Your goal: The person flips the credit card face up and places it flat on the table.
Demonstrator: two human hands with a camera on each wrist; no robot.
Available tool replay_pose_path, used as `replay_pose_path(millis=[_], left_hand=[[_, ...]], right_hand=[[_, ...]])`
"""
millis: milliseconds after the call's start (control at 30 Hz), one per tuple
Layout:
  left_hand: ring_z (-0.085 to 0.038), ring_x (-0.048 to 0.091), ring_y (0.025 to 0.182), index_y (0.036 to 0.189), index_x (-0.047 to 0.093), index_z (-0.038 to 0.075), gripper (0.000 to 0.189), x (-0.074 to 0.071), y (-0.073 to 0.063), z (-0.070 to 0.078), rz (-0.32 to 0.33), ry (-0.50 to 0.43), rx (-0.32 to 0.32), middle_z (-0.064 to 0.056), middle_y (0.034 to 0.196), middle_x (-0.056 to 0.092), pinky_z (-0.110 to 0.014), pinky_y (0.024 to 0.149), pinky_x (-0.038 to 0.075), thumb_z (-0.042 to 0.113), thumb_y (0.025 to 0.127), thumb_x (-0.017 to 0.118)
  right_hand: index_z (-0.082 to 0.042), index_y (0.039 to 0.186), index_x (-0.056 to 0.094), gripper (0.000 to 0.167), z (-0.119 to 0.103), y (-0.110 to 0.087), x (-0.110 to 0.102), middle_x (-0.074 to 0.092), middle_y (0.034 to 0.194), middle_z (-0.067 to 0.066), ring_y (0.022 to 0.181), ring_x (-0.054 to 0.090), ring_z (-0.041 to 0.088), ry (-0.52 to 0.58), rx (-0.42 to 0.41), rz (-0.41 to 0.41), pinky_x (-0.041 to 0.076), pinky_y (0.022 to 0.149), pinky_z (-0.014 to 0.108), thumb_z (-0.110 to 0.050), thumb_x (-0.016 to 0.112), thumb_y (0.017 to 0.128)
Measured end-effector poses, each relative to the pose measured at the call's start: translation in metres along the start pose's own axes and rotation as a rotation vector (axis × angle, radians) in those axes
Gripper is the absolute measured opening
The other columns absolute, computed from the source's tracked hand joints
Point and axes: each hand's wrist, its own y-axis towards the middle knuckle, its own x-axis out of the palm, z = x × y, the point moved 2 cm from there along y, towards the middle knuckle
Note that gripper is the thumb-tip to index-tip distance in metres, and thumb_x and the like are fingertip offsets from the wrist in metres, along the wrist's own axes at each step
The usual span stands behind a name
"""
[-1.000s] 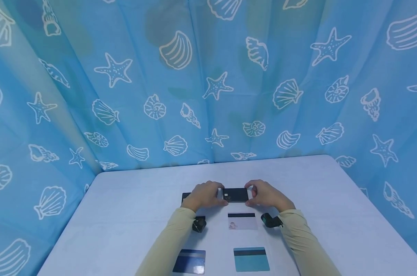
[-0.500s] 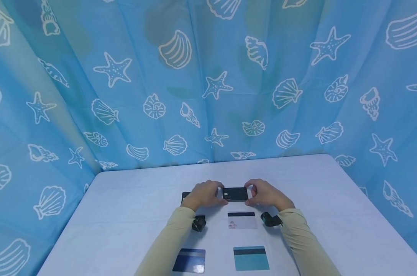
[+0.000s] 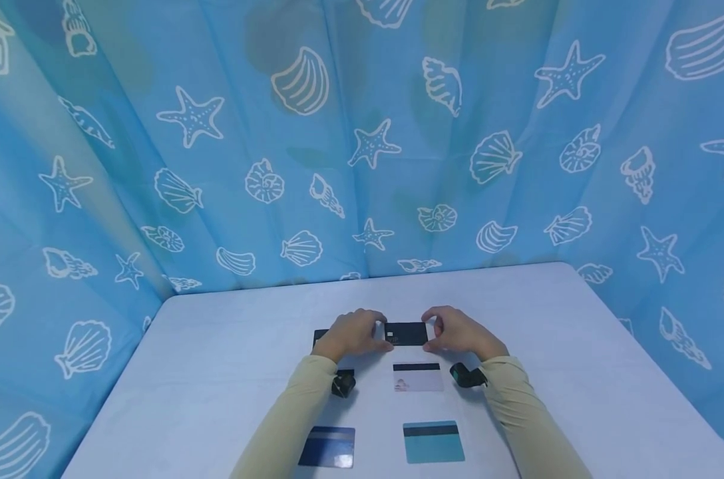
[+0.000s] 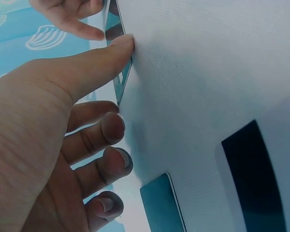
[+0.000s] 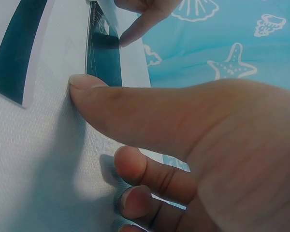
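- The left hand (image 3: 353, 332) grasps the left end of the black card, thumb at the near edge and forefinger at the far one; its other fingers are bent and off the card.
- The right hand (image 3: 462, 334) grasps the right end in a matching way, thumb near, forefinger far.
- The black card (image 3: 406, 334) is between the two hands, at the far end of its column on the worktop (image 3: 218, 372). Whether it lies flat or is slightly lifted, I cannot tell.
- Holding it by the ends probably steadies it and lets both hands square it with the cards nearer the person; it also leaves the face uncovered.
- It looks thin, dark and stiff, long sides running left to right, with a small pale square near its left end. The marking under that is too faint to read.
- Just nearer lies the white card (image 3: 418, 379), a dark band along its far edge; nearer again, the teal card (image 3: 434, 447), also banded. The rough column suggests deliberate spacing.
- A dark card (image 3: 320, 336) is mostly hidden behind the left hand; the blue card (image 3: 328, 449) lies beside the left sleeve (image 3: 290, 409).
- Beyond the worktop hangs a blue curtain (image 3: 248, 133) with white shells and starfish.
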Motion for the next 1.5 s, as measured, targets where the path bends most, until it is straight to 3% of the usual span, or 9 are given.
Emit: replay_pose_path(millis=[533, 733, 1033, 1500], left_hand=[[-0.017, 0.060, 0.096, 0.140, 0.064, 0.019, 0.063, -0.001, -0.002, -0.001, 0.011, 0.001, 0.016, -0.002, 0.114, 0.073, -0.042, 0.096, 0.054, 0.049, 0.087, 0.080], [-0.015, 0.060, 0.089, 0.141, 0.064, 0.019, 0.066, -0.004, -0.007, -0.007, 0.031, -0.037, 0.014, 0.000, 0.104, 0.071, -0.038, 0.086, 0.054, 0.052, 0.086, 0.080], [-0.011, 0.052, 0.065, 0.138, 0.065, 0.014, 0.061, -0.023, -0.034, -0.025, 0.124, -0.090, 0.056, 0.004, 0.078, 0.060, -0.027, 0.059, 0.042, 0.047, 0.089, 0.079], [-0.011, 0.051, 0.065, 0.137, 0.066, 0.013, 0.060, -0.045, -0.082, -0.040, 0.226, -0.120, 0.068, 0.005, 0.075, 0.057, -0.026, 0.059, 0.041, 0.046, 0.088, 0.080]], right_hand=[[-0.005, 0.138, 0.060, 0.064, -0.004, 0.001, -0.003, 0.056, 0.082, 0.006, 0.070, 0.053, 0.020, -0.015, -0.005, -0.012, 0.043, 0.064, 0.029, -0.015, 0.087, 0.082], [-0.004, 0.139, 0.059, 0.065, -0.008, 0.000, -0.006, 0.055, 0.081, 0.005, 0.069, 0.052, 0.019, -0.018, -0.033, -0.003, 0.043, 0.063, 0.030, -0.017, 0.088, 0.082], [-0.003, 0.139, 0.058, 0.059, -0.025, -0.007, -0.012, 0.055, 0.085, 0.004, 0.073, 0.051, 0.018, -0.027, -0.110, 0.052, 0.043, 0.064, 0.031, -0.020, 0.083, 0.087], [-0.010, 0.134, 0.063, 0.047, -0.068, -0.037, -0.022, 0.052, 0.086, 0.002, 0.071, 0.047, 0.016, -0.021, -0.252, 0.175, 0.040, 0.058, 0.027, -0.023, 0.079, 0.092]])
